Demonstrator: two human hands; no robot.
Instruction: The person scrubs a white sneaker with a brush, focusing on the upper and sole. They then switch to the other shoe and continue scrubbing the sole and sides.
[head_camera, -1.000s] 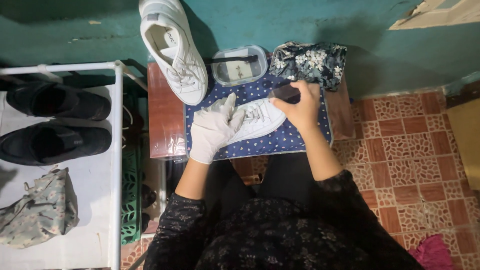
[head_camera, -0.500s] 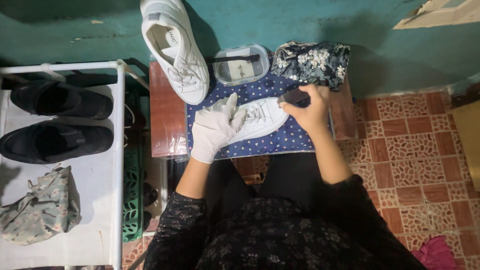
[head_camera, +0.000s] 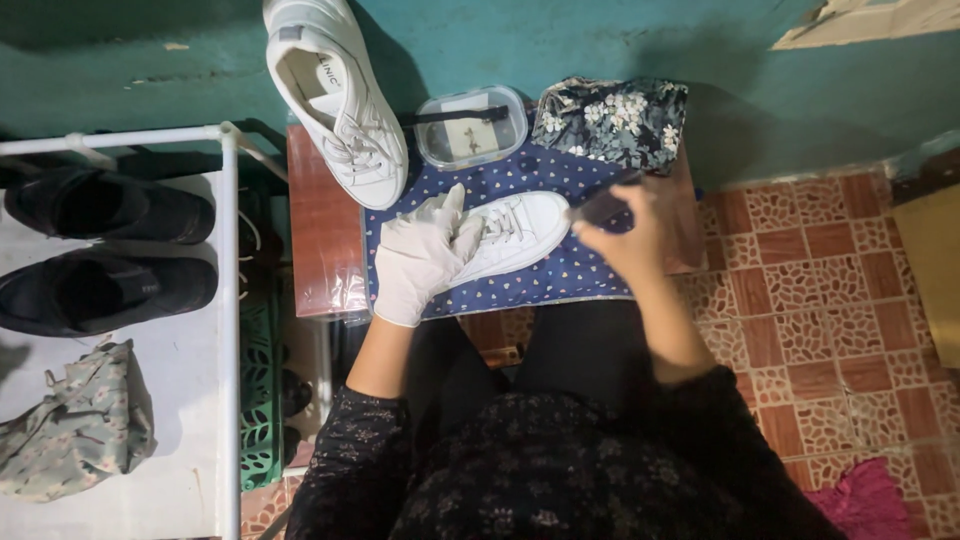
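Observation:
A white sneaker (head_camera: 520, 232) lies on a blue dotted cloth (head_camera: 560, 175) spread over a small wooden stool. My left hand (head_camera: 420, 255), in a white glove, grips the sneaker at its heel end. My right hand (head_camera: 625, 230), bare, holds a dark brush (head_camera: 600, 205) close to the sneaker's toe. A second white sneaker (head_camera: 335, 95) leans against the green wall behind the stool's left corner.
A clear plastic box (head_camera: 470, 125) and a floral pouch (head_camera: 615, 115) sit at the back of the stool. To the left, a white shoe rack (head_camera: 228, 300) carries black shoes (head_camera: 100, 290) and a camouflage bag (head_camera: 75, 425). Patterned red floor tiles (head_camera: 830, 300) lie to the right.
My right hand with the brush has slid from over the sneaker's toe to the right, off the shoe. My gloved left hand keeps its grip.

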